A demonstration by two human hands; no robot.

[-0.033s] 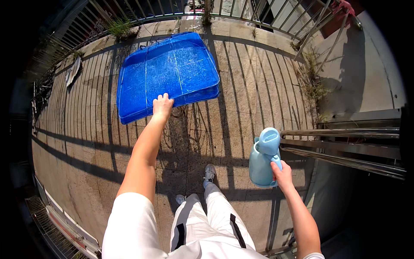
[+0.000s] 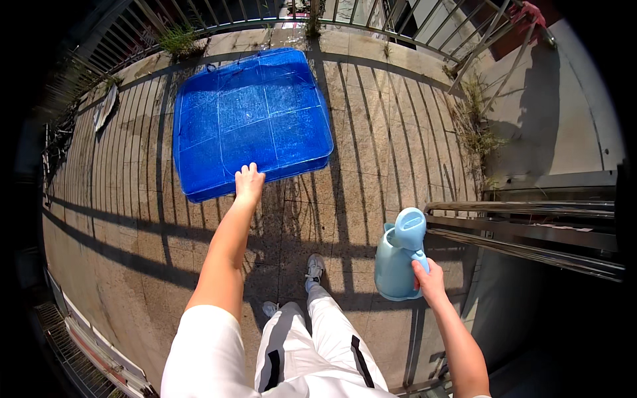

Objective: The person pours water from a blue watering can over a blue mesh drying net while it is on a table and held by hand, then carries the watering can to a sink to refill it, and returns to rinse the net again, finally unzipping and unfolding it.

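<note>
A blue mesh drying net [image 2: 242, 109], roughly square with thin wire edges, is spread out in front of me at the upper left. My left hand [image 2: 249, 182] is closed over its near edge, fingers on top and thumb out of sight. Off to the right, my right hand [image 2: 429, 278] grips the handle of a light blue plastic jug [image 2: 396, 268]. A rounded light blue piece like a lid or spout tops the jug. The jug hangs upright above the floor, well apart from the net. What is inside it cannot be seen.
Stone-tiled floor [image 2: 371, 199] striped with railing shadows lies beneath me. A metal railing [image 2: 371, 16] runs along the far side, with weeds [image 2: 179, 41] at its base. Shiny metal rails [image 2: 531, 205] jut in from the right, close to the jug. A pale flat scrap [image 2: 106, 108] lies far left.
The net's near edge has come down and slightly toward me, so more of its upper face shows. My left hand moved with it. The jug sits slightly lower and further left in view.
</note>
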